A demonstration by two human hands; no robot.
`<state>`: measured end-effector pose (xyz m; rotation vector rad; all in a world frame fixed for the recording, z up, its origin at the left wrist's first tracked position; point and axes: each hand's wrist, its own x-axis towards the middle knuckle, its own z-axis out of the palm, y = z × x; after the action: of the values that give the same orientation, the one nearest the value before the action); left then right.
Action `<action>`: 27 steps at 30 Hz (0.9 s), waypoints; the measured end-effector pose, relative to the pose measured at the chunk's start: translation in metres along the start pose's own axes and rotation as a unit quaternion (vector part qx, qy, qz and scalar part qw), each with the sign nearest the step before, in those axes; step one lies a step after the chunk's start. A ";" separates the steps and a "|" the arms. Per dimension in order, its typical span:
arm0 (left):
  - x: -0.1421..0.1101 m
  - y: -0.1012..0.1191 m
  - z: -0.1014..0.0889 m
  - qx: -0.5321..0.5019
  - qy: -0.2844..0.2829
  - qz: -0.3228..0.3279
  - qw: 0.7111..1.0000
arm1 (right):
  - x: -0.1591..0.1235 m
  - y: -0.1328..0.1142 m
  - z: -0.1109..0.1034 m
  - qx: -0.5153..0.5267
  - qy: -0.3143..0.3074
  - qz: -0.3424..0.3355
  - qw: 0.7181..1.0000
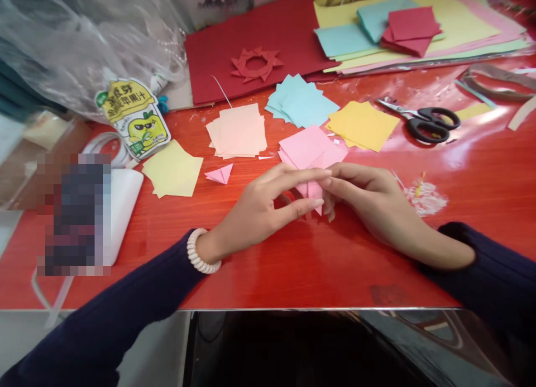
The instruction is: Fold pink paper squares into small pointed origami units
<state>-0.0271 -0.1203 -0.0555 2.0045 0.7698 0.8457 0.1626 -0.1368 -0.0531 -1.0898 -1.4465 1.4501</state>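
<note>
Between my two hands is a small pink sheet of origami paper [313, 190], partly folded. My left hand [276, 200] pinches it, thumb below and fingers along the top. My right hand [364, 194] closes on its right side, and the fingertips of both hands meet there. Some of the paper is hidden by my fingers. Just behind lies a stack of pink paper squares [307, 146]. To the left, a finished-looking pink folded piece [220, 174] rests on the red table [268, 281].
Around my hands lie peach squares [240, 131], yellow squares [173, 169], light blue squares [304, 101] and orange-yellow squares [363, 125]. Black-handled scissors [431, 122] lie right, near white scraps [426, 198]. A red folded ring [256, 64] sits at the back; a drink pouch [136, 122] stands left.
</note>
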 end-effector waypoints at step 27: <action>-0.003 -0.005 -0.005 0.194 0.010 0.121 0.974 | -0.005 -0.004 0.004 -0.062 -0.019 -0.002 0.998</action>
<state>-0.0337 -0.1183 -0.0587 2.4782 0.7561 0.9062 0.1599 -0.1425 -0.0488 -1.1410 -1.5824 1.4002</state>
